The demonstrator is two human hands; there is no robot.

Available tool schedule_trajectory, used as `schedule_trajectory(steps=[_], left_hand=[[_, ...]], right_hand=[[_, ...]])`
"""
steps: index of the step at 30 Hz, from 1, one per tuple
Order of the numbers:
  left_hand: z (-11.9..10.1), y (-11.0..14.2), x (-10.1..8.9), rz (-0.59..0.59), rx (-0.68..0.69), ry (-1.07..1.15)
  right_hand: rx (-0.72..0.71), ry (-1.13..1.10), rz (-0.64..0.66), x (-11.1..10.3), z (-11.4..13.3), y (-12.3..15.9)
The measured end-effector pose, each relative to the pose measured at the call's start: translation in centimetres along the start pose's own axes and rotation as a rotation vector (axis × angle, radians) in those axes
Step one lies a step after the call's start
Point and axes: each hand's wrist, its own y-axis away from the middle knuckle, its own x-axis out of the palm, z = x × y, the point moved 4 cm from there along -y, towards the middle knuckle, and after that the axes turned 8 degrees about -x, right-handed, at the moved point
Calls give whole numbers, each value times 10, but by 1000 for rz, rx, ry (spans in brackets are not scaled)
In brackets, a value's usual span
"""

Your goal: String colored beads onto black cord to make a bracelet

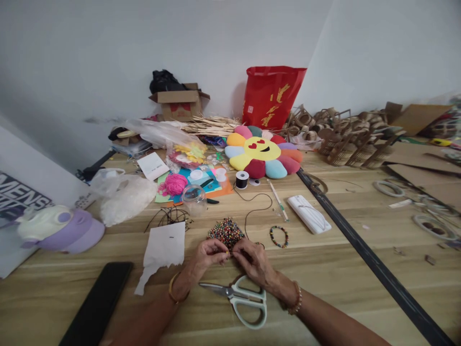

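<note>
My left hand [207, 254] and my right hand [254, 259] meet fingertip to fingertip just in front of a heap of small multicoloured beads [225, 232] on the wooden table [324, 269]. Both hands are pinched closed; a tiny bead seems held between them, and a black cord [257, 204] runs from my right hand up to a black spool [242, 179]. A finished bead bracelet [279, 236] lies to the right of the heap. White-handled scissors [241, 298] lie shut under my wrists.
A torn white paper [163, 250] and a black phone [99, 302] lie at the left, with a purple cap [65, 230] beyond. A flower cushion [262, 151], red bag [272, 96], plastic bags, craft scraps and wooden models crowd the back. A black strip [360, 245] crosses the table.
</note>
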Motion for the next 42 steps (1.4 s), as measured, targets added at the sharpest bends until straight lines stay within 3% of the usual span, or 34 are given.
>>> schedule_trajectory(steps=[42], left_hand=[[-3, -1, 1, 45, 30, -98]], right_hand=[[-41, -7, 59, 0, 5, -2]])
